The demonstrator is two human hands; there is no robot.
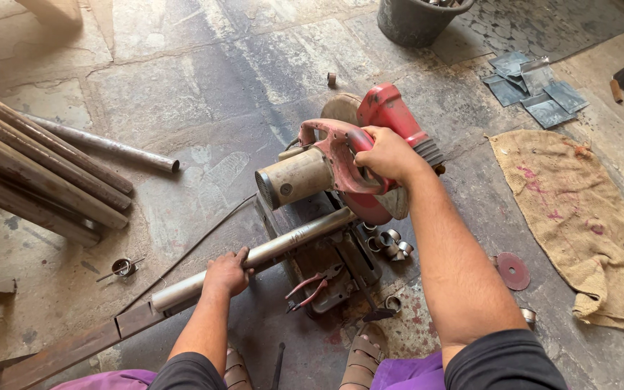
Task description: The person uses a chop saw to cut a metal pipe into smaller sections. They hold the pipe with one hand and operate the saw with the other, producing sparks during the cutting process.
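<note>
The steel pipe lies slantwise across the base of my chop saw, one end under the blade guard, the other end resting on a rusty flat bar near my left knee. My left hand is closed over the pipe, fingers wrapped around it, pressing it down just short of the saw's base. My right hand is clenched on the red handle of the saw, with the tan motor housing sticking out to the left of it. On the saw's base, just beside the pipe, a pair of red-handled pliers lies, and a heap of short cut rings sits beneath the blade. A worn red cutting disc lies flat on the floor by my right forearm, with a burlap sack spread beyond it. To my left a stack of long pipes lies well apart from the saw. Farther off stand a dark bucket and a scatter of grey metal plates. My sandalled feet are planted near the saw's base.
</note>
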